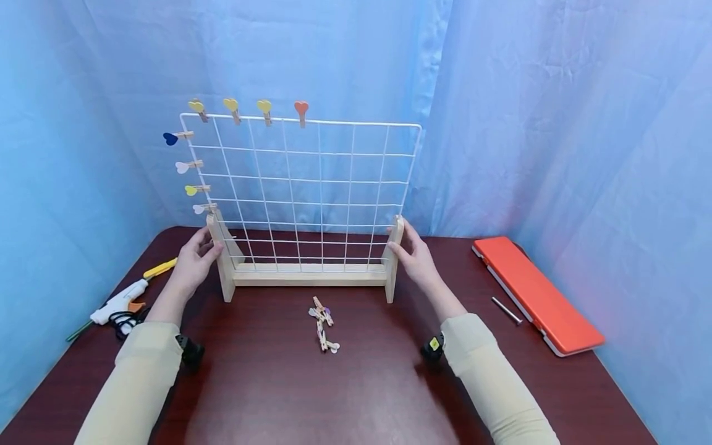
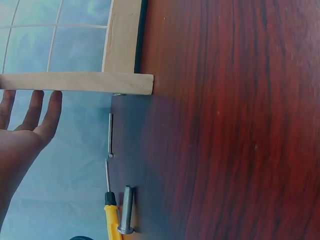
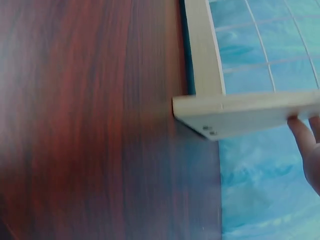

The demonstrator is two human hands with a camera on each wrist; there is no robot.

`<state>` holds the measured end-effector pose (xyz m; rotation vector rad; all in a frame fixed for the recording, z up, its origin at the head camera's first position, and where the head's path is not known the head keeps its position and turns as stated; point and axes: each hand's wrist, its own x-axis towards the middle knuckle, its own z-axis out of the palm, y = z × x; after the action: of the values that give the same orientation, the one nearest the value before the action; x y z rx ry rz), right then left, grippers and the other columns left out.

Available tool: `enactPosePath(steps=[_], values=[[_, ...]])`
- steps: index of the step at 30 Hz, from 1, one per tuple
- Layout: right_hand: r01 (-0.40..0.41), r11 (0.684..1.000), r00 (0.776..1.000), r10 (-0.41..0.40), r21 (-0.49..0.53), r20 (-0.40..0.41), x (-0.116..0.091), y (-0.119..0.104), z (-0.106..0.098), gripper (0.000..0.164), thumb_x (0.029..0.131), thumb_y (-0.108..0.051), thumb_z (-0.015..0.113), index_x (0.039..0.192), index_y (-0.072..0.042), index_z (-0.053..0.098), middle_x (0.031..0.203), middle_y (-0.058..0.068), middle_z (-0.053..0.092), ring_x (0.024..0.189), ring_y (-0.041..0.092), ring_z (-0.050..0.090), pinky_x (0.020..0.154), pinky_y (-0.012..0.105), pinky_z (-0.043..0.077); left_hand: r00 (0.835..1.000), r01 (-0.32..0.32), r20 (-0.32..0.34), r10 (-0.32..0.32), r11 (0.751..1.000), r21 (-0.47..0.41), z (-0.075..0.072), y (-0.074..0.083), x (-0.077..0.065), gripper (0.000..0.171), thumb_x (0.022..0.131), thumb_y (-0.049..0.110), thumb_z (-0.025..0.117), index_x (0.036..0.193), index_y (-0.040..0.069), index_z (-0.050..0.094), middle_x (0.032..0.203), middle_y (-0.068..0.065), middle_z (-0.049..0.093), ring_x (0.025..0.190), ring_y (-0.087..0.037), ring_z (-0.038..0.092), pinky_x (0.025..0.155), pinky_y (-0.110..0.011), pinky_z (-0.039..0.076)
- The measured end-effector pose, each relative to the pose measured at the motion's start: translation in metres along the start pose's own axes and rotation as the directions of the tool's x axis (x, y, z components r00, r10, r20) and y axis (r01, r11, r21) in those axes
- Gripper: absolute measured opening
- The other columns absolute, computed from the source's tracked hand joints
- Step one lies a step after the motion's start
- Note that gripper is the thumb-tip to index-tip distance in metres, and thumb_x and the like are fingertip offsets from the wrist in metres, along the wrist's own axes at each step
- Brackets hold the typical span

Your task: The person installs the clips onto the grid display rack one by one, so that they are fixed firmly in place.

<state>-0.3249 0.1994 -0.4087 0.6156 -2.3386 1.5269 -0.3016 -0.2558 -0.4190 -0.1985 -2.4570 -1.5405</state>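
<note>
A white wire grid (image 1: 303, 180) stands upright in a pale wooden stand (image 1: 308, 279). My left hand (image 1: 193, 259) holds the stand's left side panel (image 1: 224, 259), and its fingertips meet the panel's outer face in the left wrist view. On the opposite side, my right hand (image 1: 416, 254) grips the right side panel (image 1: 393, 262), thumb in front. Heart clothespins are clipped along the grid's top and left edges, among them an orange one (image 1: 301, 111) and a dark blue one (image 1: 177, 137). Several loose clothespins (image 1: 322, 324) lie in front of the stand.
At the left lie a white glue gun (image 1: 119, 303) and a yellow-handled screwdriver (image 2: 112, 220). An orange case (image 1: 536, 293) and a metal bolt (image 1: 507, 310) lie at the right. Blue curtains (image 1: 334, 55) hang behind the dark red table (image 1: 356, 395).
</note>
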Motion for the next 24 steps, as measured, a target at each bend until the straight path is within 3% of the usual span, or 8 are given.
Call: enactPosePath(steps=[6, 10, 14, 16, 19, 24], values=[[-0.046, 0.986, 0.998, 0.039, -0.163, -0.046, -0.008, 0.001, -0.003, 0.063, 0.085, -0.033, 0.059, 0.139, -0.031, 0.027, 0.133, 0.005, 0.044, 0.121, 0.023, 0.043, 0.096, 0.044, 0.039, 0.999, 0.029, -0.016, -0.029, 1.0, 0.003, 0.003, -0.001, 0.001, 0.064, 0.09, 0.036, 0.045, 0.143, 0.012, 0.018, 0.141, -0.021, 0.027, 0.125, -0.041, 0.031, 0.096, -0.055, 0.032], [-0.037, 0.989, 0.996, 0.025, -0.144, -0.085, -0.02, -0.011, -0.011, 0.054, 0.082, -0.025, 0.064, 0.131, -0.017, 0.042, 0.122, 0.008, 0.053, 0.108, 0.025, 0.054, 0.085, 0.041, 0.047, 0.999, 0.041, -0.01, -0.041, 0.999, 0.005, 0.005, 0.001, 0.0, 0.065, 0.09, 0.037, 0.044, 0.143, 0.012, 0.017, 0.142, -0.021, 0.025, 0.125, -0.042, 0.03, 0.095, -0.056, 0.031], [-0.025, 0.995, 0.995, 0.015, -0.095, -0.1, -0.034, -0.029, -0.013, 0.036, 0.079, -0.013, 0.067, 0.112, -0.006, 0.053, 0.104, 0.012, 0.059, 0.092, 0.024, 0.059, 0.067, 0.029, 0.054, 0.999, 0.04, -0.003, -0.04, 0.999, -0.003, 0.005, 0.003, -0.002, 0.064, 0.09, 0.037, 0.043, 0.143, 0.011, 0.017, 0.143, -0.02, 0.025, 0.126, -0.042, 0.029, 0.096, -0.055, 0.031], [-0.002, 0.992, 0.998, -0.006, -0.128, -0.058, -0.042, -0.037, -0.009, 0.033, 0.079, -0.012, 0.067, 0.108, -0.005, 0.054, 0.097, 0.011, 0.06, 0.086, 0.022, 0.059, 0.062, 0.025, 0.053, 0.999, 0.038, -0.006, -0.038, 0.999, -0.004, 0.005, 0.003, -0.002, 0.063, 0.09, 0.037, 0.043, 0.143, 0.012, 0.017, 0.143, -0.019, 0.025, 0.126, -0.041, 0.029, 0.096, -0.055, 0.031], [0.068, 0.973, 0.996, -0.054, -0.22, 0.069, -0.053, -0.046, 0.003, 0.032, 0.078, -0.016, 0.069, 0.107, -0.008, 0.056, 0.091, 0.006, 0.061, 0.08, 0.016, 0.059, 0.06, 0.023, 0.052, 0.999, 0.038, -0.015, -0.038, 0.999, 0.002, 0.005, 0.003, -0.002, 0.063, 0.091, 0.036, 0.043, 0.143, 0.013, 0.017, 0.143, -0.018, 0.025, 0.126, -0.041, 0.029, 0.096, -0.055, 0.031], [0.184, 0.942, 0.953, -0.1, -0.282, 0.287, -0.07, -0.054, 0.039, 0.032, 0.077, -0.021, 0.069, 0.106, -0.011, 0.059, 0.087, 0.0, 0.062, 0.076, 0.009, 0.059, 0.063, 0.023, 0.05, 0.998, 0.057, -0.016, -0.057, 0.998, 0.0, 0.004, 0.002, -0.001, 0.063, 0.091, 0.037, 0.042, 0.143, 0.015, 0.015, 0.145, -0.017, 0.023, 0.127, -0.041, 0.028, 0.097, -0.056, 0.03]])
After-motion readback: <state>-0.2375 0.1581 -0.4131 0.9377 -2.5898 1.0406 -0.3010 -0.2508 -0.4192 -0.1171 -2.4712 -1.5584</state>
